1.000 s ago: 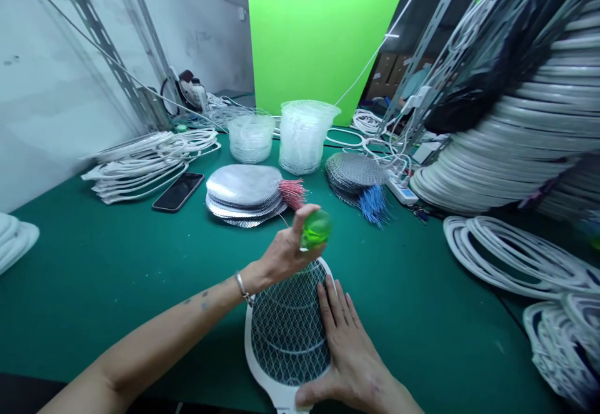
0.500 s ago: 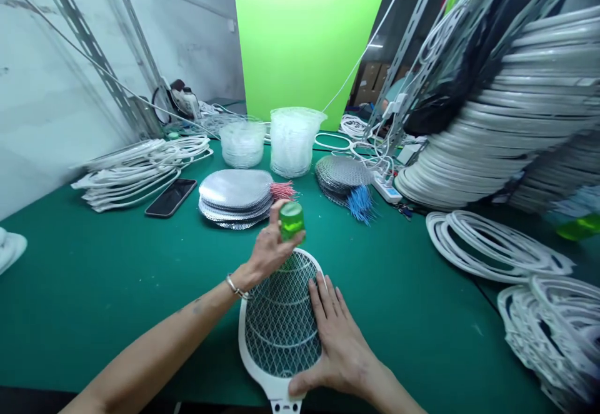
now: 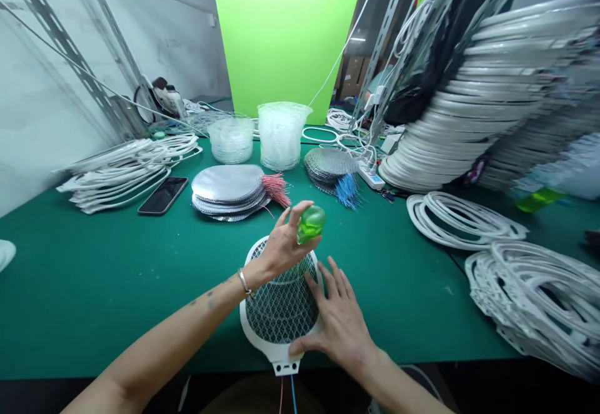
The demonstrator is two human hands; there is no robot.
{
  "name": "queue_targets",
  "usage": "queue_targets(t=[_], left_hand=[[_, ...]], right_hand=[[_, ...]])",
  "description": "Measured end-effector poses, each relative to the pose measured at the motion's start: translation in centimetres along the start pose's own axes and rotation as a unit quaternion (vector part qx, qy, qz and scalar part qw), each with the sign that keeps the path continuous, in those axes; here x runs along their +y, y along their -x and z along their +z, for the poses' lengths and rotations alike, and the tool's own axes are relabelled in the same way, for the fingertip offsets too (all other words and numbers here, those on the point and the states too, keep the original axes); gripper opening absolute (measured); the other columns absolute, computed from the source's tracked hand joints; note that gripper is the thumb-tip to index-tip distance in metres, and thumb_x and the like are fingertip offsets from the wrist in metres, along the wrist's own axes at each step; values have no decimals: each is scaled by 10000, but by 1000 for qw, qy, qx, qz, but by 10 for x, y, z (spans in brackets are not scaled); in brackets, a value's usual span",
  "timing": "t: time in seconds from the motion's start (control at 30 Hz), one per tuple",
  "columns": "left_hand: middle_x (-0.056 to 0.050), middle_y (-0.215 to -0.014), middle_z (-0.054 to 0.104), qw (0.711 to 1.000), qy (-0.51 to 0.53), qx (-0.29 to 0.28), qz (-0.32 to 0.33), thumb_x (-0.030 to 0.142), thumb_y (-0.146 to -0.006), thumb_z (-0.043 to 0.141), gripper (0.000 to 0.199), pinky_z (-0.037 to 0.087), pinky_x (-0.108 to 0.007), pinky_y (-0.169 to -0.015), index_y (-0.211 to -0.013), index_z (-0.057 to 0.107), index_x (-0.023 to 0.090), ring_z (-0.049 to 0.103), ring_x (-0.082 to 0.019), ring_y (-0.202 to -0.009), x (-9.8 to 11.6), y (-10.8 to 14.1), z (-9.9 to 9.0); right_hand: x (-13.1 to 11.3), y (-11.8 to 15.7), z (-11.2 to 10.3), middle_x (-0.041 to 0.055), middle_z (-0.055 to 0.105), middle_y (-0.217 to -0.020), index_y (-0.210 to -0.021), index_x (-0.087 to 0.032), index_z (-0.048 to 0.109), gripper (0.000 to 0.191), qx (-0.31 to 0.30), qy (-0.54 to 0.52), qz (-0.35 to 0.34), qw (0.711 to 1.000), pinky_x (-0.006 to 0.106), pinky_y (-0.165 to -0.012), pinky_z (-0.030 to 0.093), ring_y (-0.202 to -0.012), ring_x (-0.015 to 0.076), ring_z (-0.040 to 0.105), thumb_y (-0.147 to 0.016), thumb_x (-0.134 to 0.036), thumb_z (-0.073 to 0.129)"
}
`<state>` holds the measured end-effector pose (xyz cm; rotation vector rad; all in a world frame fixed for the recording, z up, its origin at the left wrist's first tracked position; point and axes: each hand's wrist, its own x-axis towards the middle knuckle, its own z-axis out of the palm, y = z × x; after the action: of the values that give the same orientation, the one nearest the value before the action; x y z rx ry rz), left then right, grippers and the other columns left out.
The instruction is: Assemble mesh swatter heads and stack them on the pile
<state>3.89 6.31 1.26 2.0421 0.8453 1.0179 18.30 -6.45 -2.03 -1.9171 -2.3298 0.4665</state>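
Between the fingers of my left hand (image 3: 285, 245) is a small green translucent bottle (image 3: 311, 224), held above the far end of a white racket-shaped frame (image 3: 255, 338). A diamond-patterned mesh (image 3: 281, 314) fills the frame, which lies at the table's near edge with a red and a blue wire hanging from its neck. My right hand (image 3: 340, 323) rests on the frame's right side, fingers spread and thumb at the neck. The left hand and forearm hide part of the mesh.
Silver mesh sheets with red wires (image 3: 228, 189) and dark mesh sheets with blue wires (image 3: 330, 164) lie beyond. A phone (image 3: 163, 196) is left. White frames (image 3: 469, 220) are piled right, near a tall leaning stack (image 3: 450, 114). Clear ring stacks (image 3: 281, 136) stand behind.
The green bottle and my left hand have moved a little right over the frame, and the bottle is tilted differently. The view has shifted, and the wires below the neck now show.
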Motion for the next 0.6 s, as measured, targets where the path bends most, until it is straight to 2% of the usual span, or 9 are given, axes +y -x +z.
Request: queue_targets(t=[0.07,0.1,0.17,0.2,0.3,0.4,0.43,0.5,0.6], left_hand=[[-19,-1004,634,994,-90,-36,45,286,-865,630,631,371,-490,-1059,-1397,291,266,649,-174,-822,-2,0,14],[2,-940,637,990,-112,-59,57,279,-865,630,641,338,-504,-1084,-1404,283,260,650,-172,-788,-4,1,19],[37,-837,618,987,-119,-93,56,259,-850,646,656,335,-513,-1086,-1404,295,262,647,-173,-756,-8,3,26],[40,-825,609,990,-101,-93,41,252,-843,653,653,371,-506,-1060,-1396,307,267,646,-174,-759,-7,4,27],[-2,-934,607,995,69,-53,-41,270,-848,660,661,525,-411,-877,-1388,279,288,651,-172,-803,1,13,16],[-39,-1058,590,961,253,7,-109,296,-875,645,678,573,-335,-778,-1392,209,333,661,-185,-895,16,33,-9],[-43,-1084,586,953,276,12,-127,294,-873,650,676,579,-338,-783,-1387,216,344,660,-196,-929,22,42,-17],[-52,-1117,587,946,283,-11,-159,281,-856,674,663,589,-347,-789,-1372,263,341,656,-218,-973,33,61,-28],[-67,-1124,608,955,244,-76,-151,260,-835,697,642,588,-312,-766,-1356,323,297,662,-209,-939,49,87,-25]], right_hand=[[-6,10,7,190,581,-1304,-1287,-135,601,993,63,-2,-5,998,510,-1131,265,-1330,386,394,-611,-860,552],[-8,15,10,174,649,-1191,-1223,-140,647,906,89,-4,-13,996,470,-1102,326,-1237,356,501,-656,-837,537],[-13,21,13,146,691,-1073,-1181,-144,671,836,121,-3,-30,992,417,-1045,400,-1101,314,592,-686,-805,539],[-15,22,12,142,693,-1062,-1183,-139,669,841,127,2,-37,991,407,-1026,420,-1077,307,601,-673,-798,557],[-11,20,-3,142,692,-1073,-1191,-135,666,816,105,17,-54,993,405,-956,477,-1041,299,610,-665,-757,616],[10,8,-22,89,698,-1108,-1207,-236,663,512,44,-7,-98,994,380,-896,516,-1052,252,617,-859,-592,547],[19,2,-27,69,683,-1169,-1243,-270,637,440,32,-14,-116,993,392,-938,498,-1120,245,594,-914,-528,501],[38,-10,-30,38,564,-1375,-1357,-297,527,436,18,-21,-146,989,456,-1078,385,-1319,248,448,-962,-459,441],[57,-22,-27,18,355,-1526,-1448,-263,394,498,-20,-39,-187,981,481,-1176,196,-1440,218,224,-984,-443,391]])
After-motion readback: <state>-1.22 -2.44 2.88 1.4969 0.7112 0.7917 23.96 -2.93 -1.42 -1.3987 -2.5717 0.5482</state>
